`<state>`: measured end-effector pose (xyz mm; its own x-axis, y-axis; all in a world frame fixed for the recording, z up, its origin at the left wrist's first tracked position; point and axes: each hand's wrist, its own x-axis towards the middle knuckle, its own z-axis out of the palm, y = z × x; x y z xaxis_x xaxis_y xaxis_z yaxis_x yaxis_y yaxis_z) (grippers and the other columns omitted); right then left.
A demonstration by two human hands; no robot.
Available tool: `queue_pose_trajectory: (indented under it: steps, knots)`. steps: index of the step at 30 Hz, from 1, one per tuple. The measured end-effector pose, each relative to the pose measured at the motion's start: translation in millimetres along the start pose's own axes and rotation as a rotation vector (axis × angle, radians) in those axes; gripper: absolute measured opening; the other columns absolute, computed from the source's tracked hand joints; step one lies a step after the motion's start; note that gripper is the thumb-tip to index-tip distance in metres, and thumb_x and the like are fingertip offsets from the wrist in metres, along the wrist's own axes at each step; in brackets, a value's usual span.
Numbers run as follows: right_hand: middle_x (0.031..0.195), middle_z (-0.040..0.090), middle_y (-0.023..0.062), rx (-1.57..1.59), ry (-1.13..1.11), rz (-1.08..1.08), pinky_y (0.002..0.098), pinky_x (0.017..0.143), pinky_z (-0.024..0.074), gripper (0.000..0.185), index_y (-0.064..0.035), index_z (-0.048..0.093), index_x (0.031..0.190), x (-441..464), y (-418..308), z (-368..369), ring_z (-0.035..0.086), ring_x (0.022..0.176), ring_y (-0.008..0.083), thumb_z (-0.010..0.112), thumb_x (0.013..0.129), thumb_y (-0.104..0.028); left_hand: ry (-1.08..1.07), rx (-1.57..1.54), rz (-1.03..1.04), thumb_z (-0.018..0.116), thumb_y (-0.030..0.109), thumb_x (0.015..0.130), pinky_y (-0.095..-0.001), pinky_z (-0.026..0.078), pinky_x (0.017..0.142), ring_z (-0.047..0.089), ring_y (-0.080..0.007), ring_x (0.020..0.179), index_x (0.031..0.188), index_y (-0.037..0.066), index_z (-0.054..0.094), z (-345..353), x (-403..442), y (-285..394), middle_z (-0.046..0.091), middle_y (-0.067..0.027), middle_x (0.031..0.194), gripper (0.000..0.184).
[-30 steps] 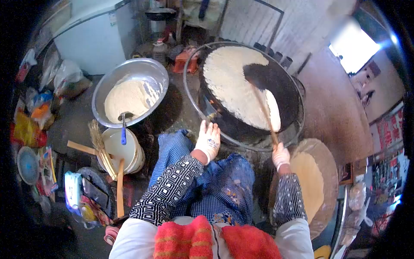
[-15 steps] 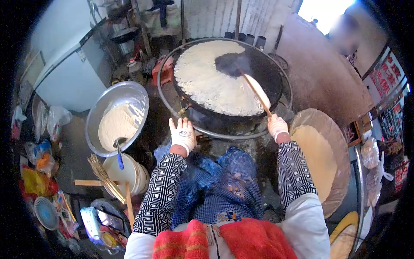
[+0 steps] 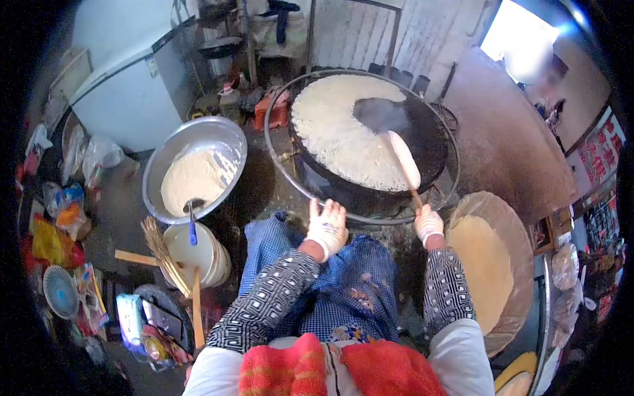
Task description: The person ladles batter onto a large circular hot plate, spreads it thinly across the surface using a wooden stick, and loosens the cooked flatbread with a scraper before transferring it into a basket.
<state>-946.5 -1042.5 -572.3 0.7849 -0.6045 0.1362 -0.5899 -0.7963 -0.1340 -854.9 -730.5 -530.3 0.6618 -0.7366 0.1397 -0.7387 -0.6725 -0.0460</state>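
My right hand [image 3: 429, 224], in a white glove, is closed around the wooden handle of a long batter spreader [image 3: 405, 162]. Pale batter coats its blade, which lies over the right side of a large round black griddle [image 3: 432, 155]. A thin sheet of batter [image 3: 337, 132] covers the griddle's left and front, while a dark steaming patch shows at the back right. My left hand [image 3: 327, 229], gloved too, hangs with fingers spread by the front of the metal ring [image 3: 281, 165] around the griddle. Whether its fingertips touch the ring I cannot tell.
To the left, a metal basin [image 3: 152, 175] of batter with a blue-handled ladle [image 3: 192, 231] stands by a white bucket [image 3: 221, 264] with a straw brush [image 3: 158, 247]. A lined round basket [image 3: 522, 297] at right holds a flat pancake [image 3: 482, 270]. Someone [image 3: 545, 99] is at the upper right.
The view has shifted, so the griddle sits further right and lower. My left hand has moved right, nearer my right hand. The spreader has turned, and its batter-coated face now shows.
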Motion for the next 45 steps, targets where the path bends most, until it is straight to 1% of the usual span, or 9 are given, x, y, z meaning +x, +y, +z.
queue_pose_trajectory:
  steps: [8, 18, 22, 27, 31, 35, 39, 43, 45]
  knots:
    - [0.076, 0.065, 0.025, -0.084, 0.044, -0.197, 0.0566, 0.068, 0.0491, 0.029, -0.0055, 0.054, 0.094, -7.1, -11.0, -0.6, 0.063, 0.073, 0.0446, 0.047, 0.095, -0.034, 0.017, 0.163, -0.002, 0.04, 0.022, 0.092, -0.0642, 0.007, 0.113, 0.033, -0.0326, 0.139, 0.139, -0.001, 0.043, 26.1, -1.9, -20.0, 0.041, -0.0171, 0.147, 0.052]
    - [0.09, 0.066, 0.028, -0.093, -0.066, -0.004, 0.0524, 0.079, 0.0497, 0.034, -0.0054, 0.055, 0.103, 13.6, -5.1, -5.1, 0.063, 0.09, 0.0456, 0.043, 0.096, -0.037, -0.047, 0.165, -0.066, 0.038, 0.02, 0.093, -0.062, 0.007, 0.114, 0.032, -0.0308, 0.14, 0.14, 0.0, 0.042, 18.2, -4.6, -41.8, 0.04, -0.0153, 0.148, 0.051]
    - [0.083, 0.067, 0.0255, -0.054, 0.065, 0.021, 0.0525, 0.069, 0.0518, 0.029, -0.0065, 0.053, 0.1, 27.8, 3.6, 0.3, 0.065, 0.077, 0.0438, 0.044, 0.098, -0.034, -0.049, 0.171, -0.084, 0.036, 0.019, 0.094, -0.0632, 0.006, 0.114, 0.033, -0.0303, 0.14, 0.138, -0.001, 0.043, 31.5, 1.2, -52.7, 0.041, -0.0152, 0.147, 0.049]
    - [0.078, 0.065, 0.0251, -0.155, 0.046, -0.226, 0.0524, 0.061, 0.0502, 0.03, -0.0075, 0.052, 0.095, 0.6, 3.2, 22.2, 0.063, 0.069, 0.0435, 0.049, 0.095, -0.038, -0.038, 0.178, -0.137, 0.04, 0.024, 0.093, -0.0641, 0.005, 0.113, 0.033, -0.0305, 0.14, 0.138, 0.0, 0.044, 33.8, 3.1, -63.3, 0.041, -0.0148, 0.147, 0.051]
    - [0.077, 0.064, 0.0268, -0.024, 0.097, 0.024, 0.0539, 0.068, 0.0496, 0.028, -0.0057, 0.054, 0.092, 18.9, 21.5, 7.3, 0.063, 0.076, 0.0468, 0.05, 0.094, -0.034, -0.061, 0.175, -0.157, 0.04, 0.024, 0.094, -0.0637, 0.005, 0.113, 0.033, -0.0304, 0.14, 0.138, 0.001, 0.044, 31.8, 6.9, -74.2, 0.041, -0.015, 0.148, 0.05]
    - [0.079, 0.065, 0.0273, -0.093, 0.108, -0.11, 0.053, 0.069, 0.0511, 0.032, -0.0064, 0.053, 0.1, 2.1, 8.1, 9.4, 0.065, 0.078, 0.0445, 0.044, 0.098, -0.037, -0.045, 0.169, -0.192, 0.046, 0.025, 0.091, -0.0638, 0.005, 0.113, 0.033, -0.0293, 0.139, 0.138, 0.001, 0.043, 38.8, 9.6, -84.7, 0.041, -0.0143, 0.148, 0.053]
    - [0.089, 0.066, 0.0279, -0.062, -0.024, 0.096, 0.0517, 0.076, 0.0512, 0.034, -0.0034, 0.054, 0.103, 2.3, 26.3, 20.2, 0.065, 0.082, 0.0439, 0.043, 0.098, -0.035, -0.024, 0.11, -0.265, 0.053, 0.027, 0.089, -0.0648, 0.008, 0.112, 0.033, -0.028, 0.139, 0.138, 0.006, 0.044, 25.7, 3.5, -88.8, 0.038, -0.0102, 0.149, 0.055]
    - [0.078, 0.064, 0.0276, 0.076, 0.134, -0.051, 0.0565, 0.068, 0.0474, 0.03, -0.0063, 0.054, 0.088, -8.6, 11.2, 13.0, 0.062, 0.076, 0.0469, 0.047, 0.096, -0.034, -0.19, 0.104, -0.307, 0.04, 0.021, 0.097, -0.0652, 0.009, 0.113, 0.031, -0.0253, 0.141, 0.139, 0.012, 0.046, -15.0, -0.5, -69.6, 0.04, -0.0086, 0.148, 0.044]
    - [0.079, 0.064, 0.0263, -0.076, 0.09, -0.125, 0.0564, 0.069, 0.0477, 0.026, -0.0061, 0.052, 0.092, -24.8, 0.9, 16.6, 0.063, 0.077, 0.0465, 0.047, 0.095, -0.032, -0.003, 0.024, -0.153, 0.057, 0.025, 0.081, -0.0677, 0.017, 0.108, 0.041, -0.0279, 0.131, 0.119, 0.009, 0.058, 9.6, 4.1, -40.7, 0.053, -0.0095, 0.131, 0.041]
